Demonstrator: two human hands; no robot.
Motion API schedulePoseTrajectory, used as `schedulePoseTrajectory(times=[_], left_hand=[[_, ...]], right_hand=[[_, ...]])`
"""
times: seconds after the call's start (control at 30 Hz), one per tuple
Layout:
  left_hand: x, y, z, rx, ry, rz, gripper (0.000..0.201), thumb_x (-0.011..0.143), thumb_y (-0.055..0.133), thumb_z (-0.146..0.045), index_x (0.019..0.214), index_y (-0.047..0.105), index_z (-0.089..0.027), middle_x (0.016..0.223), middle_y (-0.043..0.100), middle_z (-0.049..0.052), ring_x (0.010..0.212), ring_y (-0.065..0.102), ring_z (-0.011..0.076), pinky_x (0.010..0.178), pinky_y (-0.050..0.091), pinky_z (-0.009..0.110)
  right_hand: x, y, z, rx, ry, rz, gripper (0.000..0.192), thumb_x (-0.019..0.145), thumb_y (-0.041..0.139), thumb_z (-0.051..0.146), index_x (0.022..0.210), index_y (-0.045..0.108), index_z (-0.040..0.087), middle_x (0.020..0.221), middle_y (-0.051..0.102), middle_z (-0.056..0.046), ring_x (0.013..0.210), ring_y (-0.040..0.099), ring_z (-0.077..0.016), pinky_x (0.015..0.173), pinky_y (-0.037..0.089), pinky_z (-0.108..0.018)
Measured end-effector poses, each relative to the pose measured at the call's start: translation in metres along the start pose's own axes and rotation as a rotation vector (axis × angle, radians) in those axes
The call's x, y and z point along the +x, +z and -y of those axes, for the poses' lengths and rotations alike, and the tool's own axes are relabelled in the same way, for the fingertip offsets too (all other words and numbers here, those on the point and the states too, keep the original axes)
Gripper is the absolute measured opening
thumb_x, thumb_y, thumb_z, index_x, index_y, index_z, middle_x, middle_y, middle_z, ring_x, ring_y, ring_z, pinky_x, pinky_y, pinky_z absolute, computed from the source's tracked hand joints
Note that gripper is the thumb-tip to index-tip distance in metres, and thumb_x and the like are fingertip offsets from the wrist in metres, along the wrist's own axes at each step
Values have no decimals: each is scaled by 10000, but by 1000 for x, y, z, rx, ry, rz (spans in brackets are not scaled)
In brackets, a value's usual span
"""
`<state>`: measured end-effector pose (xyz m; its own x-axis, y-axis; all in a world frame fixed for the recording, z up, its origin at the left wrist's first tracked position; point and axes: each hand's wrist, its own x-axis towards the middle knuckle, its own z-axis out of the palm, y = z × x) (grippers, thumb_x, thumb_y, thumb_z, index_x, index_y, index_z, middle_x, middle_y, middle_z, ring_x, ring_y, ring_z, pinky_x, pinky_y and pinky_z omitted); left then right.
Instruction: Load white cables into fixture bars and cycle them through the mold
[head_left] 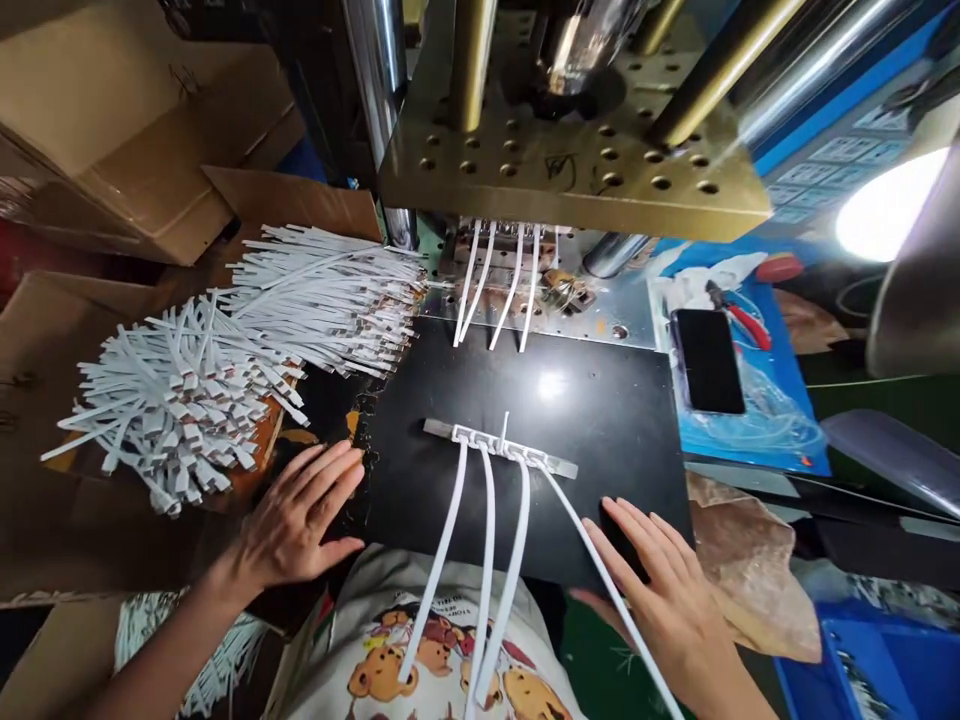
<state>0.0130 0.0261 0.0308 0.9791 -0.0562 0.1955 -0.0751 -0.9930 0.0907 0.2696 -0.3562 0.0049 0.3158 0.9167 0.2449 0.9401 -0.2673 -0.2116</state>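
Flat hands point(300, 520) point(660, 590) flanking cables point(487, 530), plate edge point(525, 575)

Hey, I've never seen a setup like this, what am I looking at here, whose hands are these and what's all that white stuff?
This is one picture from a camera worn on a person's head, looking down at their own two bare hands at a factory bench. The left hand rests flat at the left edge of a black plate; the right hand lies flat on its near right corner. Neither holds anything. On the plate lies a metal bar with four white flat cables running toward the person. Behind it stands a press with a brass-coloured drilled plate; four more white cables hang out beneath it. To the left lie heaps of cut white cable pieces. To the right are a dark phone and red-handled pliers.
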Motion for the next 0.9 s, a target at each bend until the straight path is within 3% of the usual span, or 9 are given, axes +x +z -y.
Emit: schedulePoseTrajectory(times=[0.1,0.2,0.4,0.9], left_hand=[[-3,10,-1,93,-47,33,683,860,562,-158,1511,363,-110,1408,557,207,1395,462,342,1161,371,525],[1,15,-5,129,-77,31,697,789,489,-31,1474,428,-145,1406,560,190,1389,477,317,1152,382,516],[1,15,-11,127,-123,-12,666,817,512,-117,1477,434,-153,1393,578,178,1366,502,314,1157,384,504],[-4,18,-5,103,-118,0,796,804,558,-102,1559,325,-201,1441,545,164,1341,528,340,1170,383,526]], right_hand=[[2,7,6,-86,6,-14,694,939,497,147,1591,295,273,1448,540,-175,1279,567,-360,1045,468,-590],[5,10,8,-75,50,-25,734,910,486,113,1592,288,301,1477,523,-135,1275,577,-347,1072,464,-574],[3,11,13,-80,41,-71,744,892,497,79,1594,295,224,1523,456,-178,1299,548,-390,1079,446,-602],[3,14,20,-70,153,-73,734,875,462,30,1547,380,313,1439,568,-116,1318,552,-310,1093,481,-552]])
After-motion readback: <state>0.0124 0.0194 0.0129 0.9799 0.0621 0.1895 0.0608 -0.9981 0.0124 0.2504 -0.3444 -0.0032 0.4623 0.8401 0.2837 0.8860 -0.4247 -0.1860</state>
